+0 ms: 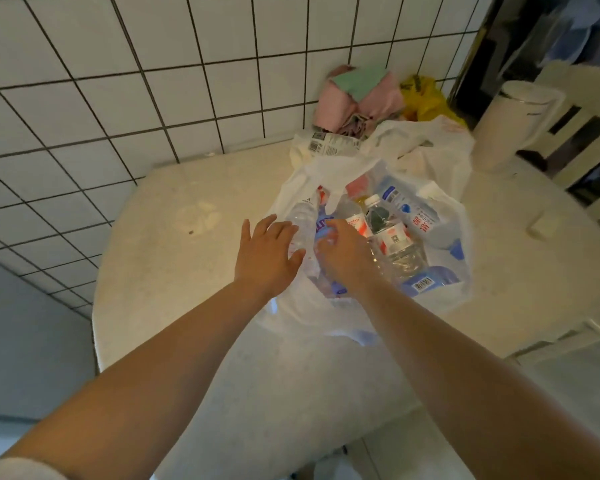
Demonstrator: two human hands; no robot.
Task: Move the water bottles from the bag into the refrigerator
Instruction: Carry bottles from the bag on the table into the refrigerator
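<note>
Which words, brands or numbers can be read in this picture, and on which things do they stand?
Nothing reads for certain.
Red label of a bottle in the bag: partial letters, perhaps "aha".
Blue-labelled bottle: red characters, blurred.
Bottle with the white cap: code square, too small.
Barcodes on another bottle and on a package: digits unreadable.

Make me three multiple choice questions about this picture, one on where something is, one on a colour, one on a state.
1. Where is the white plastic bag?
A. on the floor
B. on the round table
C. on a chair

2. What colour is the small bag by the tiled wall?
A. yellow
B. black
C. purple

3. What state is the white plastic bag in?
A. tied shut
B. empty
C. open with bottles inside

Answers: 1 B, it rests on the tabletop. 2 A, it is plainly yellow. 3 C, both the left hand and the right hand reach into its open mouth.
</note>
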